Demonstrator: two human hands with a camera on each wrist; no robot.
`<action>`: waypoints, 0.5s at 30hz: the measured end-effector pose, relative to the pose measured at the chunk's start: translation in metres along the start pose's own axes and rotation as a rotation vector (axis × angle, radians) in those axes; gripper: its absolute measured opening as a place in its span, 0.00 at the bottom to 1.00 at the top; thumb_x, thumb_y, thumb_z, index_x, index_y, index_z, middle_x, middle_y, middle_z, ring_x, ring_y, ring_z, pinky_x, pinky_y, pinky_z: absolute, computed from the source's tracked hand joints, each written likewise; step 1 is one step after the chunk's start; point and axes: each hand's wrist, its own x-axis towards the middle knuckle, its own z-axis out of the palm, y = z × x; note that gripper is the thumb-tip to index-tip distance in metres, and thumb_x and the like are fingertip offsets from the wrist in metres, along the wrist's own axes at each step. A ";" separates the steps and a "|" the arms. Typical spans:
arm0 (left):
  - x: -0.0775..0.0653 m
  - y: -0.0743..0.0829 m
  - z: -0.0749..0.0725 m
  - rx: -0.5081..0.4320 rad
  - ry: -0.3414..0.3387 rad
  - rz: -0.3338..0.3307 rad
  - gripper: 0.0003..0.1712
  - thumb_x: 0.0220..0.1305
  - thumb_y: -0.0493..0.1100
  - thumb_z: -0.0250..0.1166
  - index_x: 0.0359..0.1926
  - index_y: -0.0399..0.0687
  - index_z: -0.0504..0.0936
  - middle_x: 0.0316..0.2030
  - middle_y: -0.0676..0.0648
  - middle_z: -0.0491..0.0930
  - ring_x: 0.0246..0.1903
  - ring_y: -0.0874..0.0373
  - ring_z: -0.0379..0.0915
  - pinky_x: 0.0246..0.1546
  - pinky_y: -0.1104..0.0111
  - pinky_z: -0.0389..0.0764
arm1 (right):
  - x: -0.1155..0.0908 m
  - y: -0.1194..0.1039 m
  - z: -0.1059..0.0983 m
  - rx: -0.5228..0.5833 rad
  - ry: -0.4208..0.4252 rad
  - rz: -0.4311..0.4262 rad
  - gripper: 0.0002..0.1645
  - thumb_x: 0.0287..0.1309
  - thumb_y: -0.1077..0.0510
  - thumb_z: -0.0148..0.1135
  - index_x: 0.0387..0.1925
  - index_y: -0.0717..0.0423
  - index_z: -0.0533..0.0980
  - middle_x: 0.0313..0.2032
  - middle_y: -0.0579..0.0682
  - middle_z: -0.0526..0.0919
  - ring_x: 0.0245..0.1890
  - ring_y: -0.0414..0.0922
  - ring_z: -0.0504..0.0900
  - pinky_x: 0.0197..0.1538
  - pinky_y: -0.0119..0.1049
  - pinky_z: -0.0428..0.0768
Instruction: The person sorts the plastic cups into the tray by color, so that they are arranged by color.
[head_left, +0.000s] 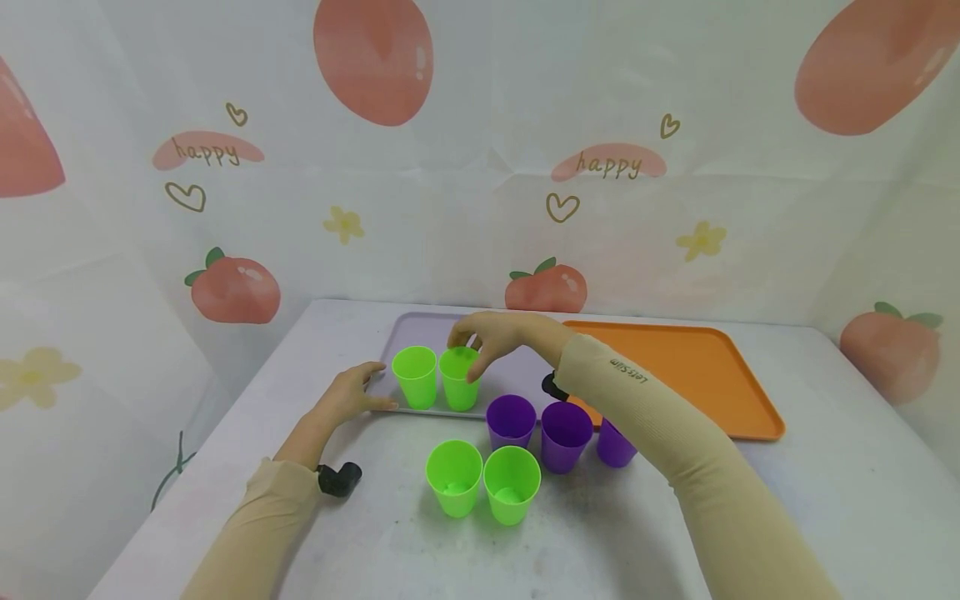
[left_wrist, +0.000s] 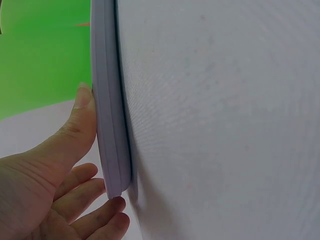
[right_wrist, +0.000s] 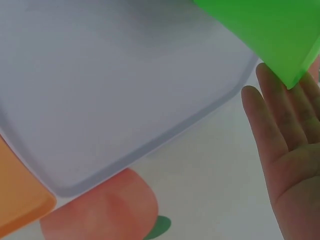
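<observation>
Standing on the lilac-grey tray [head_left: 517, 379]: one green tumbler [head_left: 459, 387], tapered, handleless, mouth up. Right hand [head_left: 497, 335] set about it, thumb at the near wall, fingers at the far side; whether they pinch cannot be told. Left hand [head_left: 347, 397] at the tray's eight o'clock corner, thumb against the lip, fingers relaxed, nothing clenched.

Handling (judged): thin plastic, light, easily tipped. Stiff enough for ordinary lifting, though the wall may flex under a hard squeeze. Smooth, so mildly slippery; unlikely to break. Best hold: thumb and fingers on opposite outer walls, just below the rim.

Count, clock centred on that tumbler, twelve pointing away from the person:
– Green tumblers, four: the one described; another [head_left: 416, 379] at nine, same tray; two on the table [head_left: 360, 542], at six [head_left: 456, 492] and five [head_left: 510, 493].
– Purple tumblers, three: a row [head_left: 565, 442] towards four, the farthest partly hidden by the right sleeve [head_left: 637, 400].
– Trays, two: lilac-grey, beneath; orange tray [head_left: 675, 367], at three.
</observation>
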 end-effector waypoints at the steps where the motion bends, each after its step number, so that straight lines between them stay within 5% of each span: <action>1: 0.000 0.000 0.000 0.001 0.001 0.001 0.45 0.48 0.45 0.73 0.63 0.30 0.63 0.62 0.27 0.64 0.62 0.32 0.62 0.62 0.47 0.67 | 0.000 0.000 0.000 0.009 -0.003 -0.004 0.36 0.46 0.58 0.71 0.57 0.61 0.68 0.59 0.56 0.73 0.62 0.51 0.72 0.65 0.42 0.72; 15: 0.000 0.001 0.000 0.001 -0.010 -0.017 0.45 0.49 0.46 0.73 0.64 0.31 0.63 0.63 0.28 0.63 0.62 0.33 0.61 0.62 0.46 0.66 | -0.005 0.001 -0.006 0.052 -0.008 0.024 0.42 0.49 0.56 0.70 0.64 0.57 0.63 0.65 0.57 0.68 0.63 0.55 0.70 0.63 0.39 0.74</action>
